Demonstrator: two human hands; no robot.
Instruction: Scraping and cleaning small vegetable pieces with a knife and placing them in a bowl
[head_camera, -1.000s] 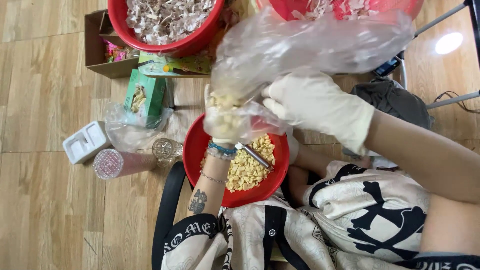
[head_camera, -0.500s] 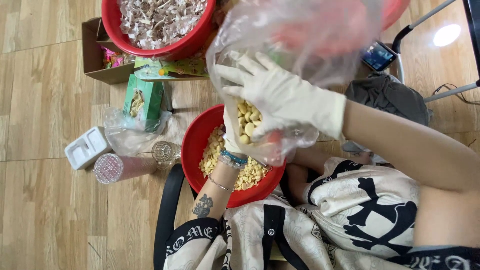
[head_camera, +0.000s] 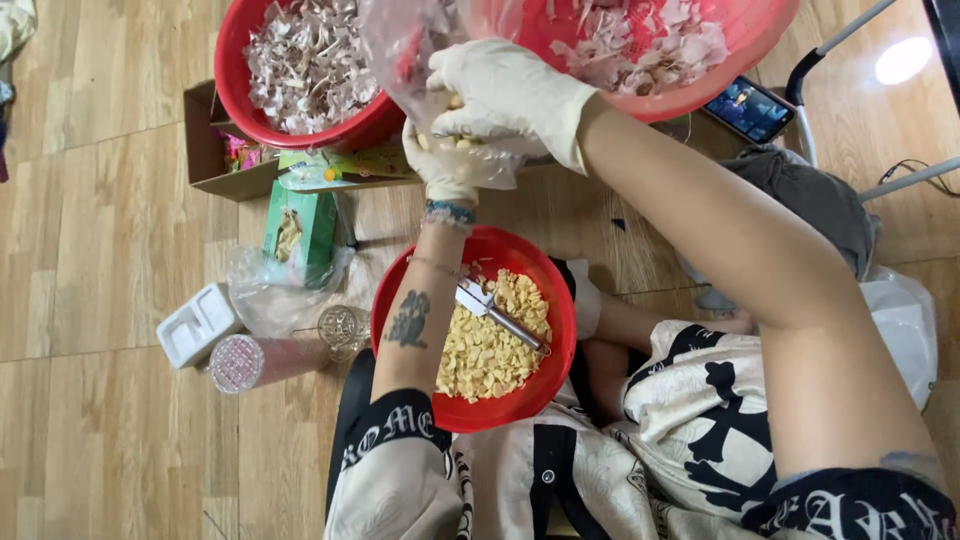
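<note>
We hold a clear plastic bag (head_camera: 420, 45) of pale peeled cloves up above the floor, our gloved left hand (head_camera: 445, 165) cupped closed under its bulging bottom and our gloved right hand (head_camera: 505, 95) clamped over it from above, the two hands pressed close together. The bag hangs in front of two red basins of papery skins, one at the left (head_camera: 300, 75) and one at the right (head_camera: 700, 55). Below our left forearm sits a red bowl (head_camera: 475, 335) of peeled cloves with a small knife (head_camera: 495, 312) lying on them, and a green carton (head_camera: 300, 225) and a white box (head_camera: 195, 325) rest on the wooden floor (head_camera: 90, 230) well to the left.
</note>
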